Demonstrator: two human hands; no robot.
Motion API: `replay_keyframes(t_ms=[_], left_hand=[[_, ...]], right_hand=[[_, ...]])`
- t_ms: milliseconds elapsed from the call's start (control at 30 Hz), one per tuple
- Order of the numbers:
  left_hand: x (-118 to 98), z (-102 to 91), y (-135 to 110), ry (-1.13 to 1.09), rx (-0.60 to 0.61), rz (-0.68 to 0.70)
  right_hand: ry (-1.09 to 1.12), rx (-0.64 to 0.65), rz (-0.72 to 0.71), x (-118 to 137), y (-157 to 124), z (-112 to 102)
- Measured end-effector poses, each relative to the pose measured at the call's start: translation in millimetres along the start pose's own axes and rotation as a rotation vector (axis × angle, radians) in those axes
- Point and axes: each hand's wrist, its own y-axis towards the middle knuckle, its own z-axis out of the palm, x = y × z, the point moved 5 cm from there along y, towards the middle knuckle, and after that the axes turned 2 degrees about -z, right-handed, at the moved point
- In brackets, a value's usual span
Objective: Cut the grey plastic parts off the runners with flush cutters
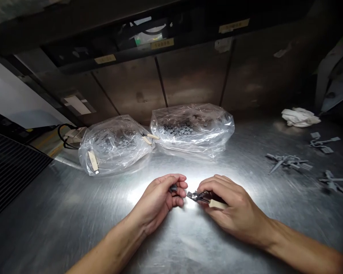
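My left hand is curled, palm inward, around a small dark grey piece that shows between thumb and fingers. Cutting pliers with cream handles are gripped in my right hand. Their metal jaws point left towards my left fingertips, with a narrow gap between. A small grey bit sits at the jaw tips; whether the jaws pinch it I cannot tell. Both hands are just above the shiny metal table.
Two clear plastic bags, a left bag and a right bag, hold many small grey pieces. Cream-handled pliers and a cream cutter rest on the left bag. Branched grey plastic parts and a white cloth lie at right.
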Motion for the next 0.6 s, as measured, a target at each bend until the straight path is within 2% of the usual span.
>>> replay_keyframes(t_ms=[133, 267, 600], left_hand=[[6.3, 10.5, -10.6, 0.053, 0.107, -0.029], [17.4, 20.7, -17.3, 0.029, 0.247, -0.091], [28.2, 21.2, -15.9, -0.178, 0.250, -0.161]], right_hand=[[0.081, -0.098, -0.015, 1.6, 3.3, -11.7], [0.132, -0.107, -0.061, 2.8, 3.5, -12.7], [0.200, -0.110, -0.069, 4.4, 3.5, -11.0]])
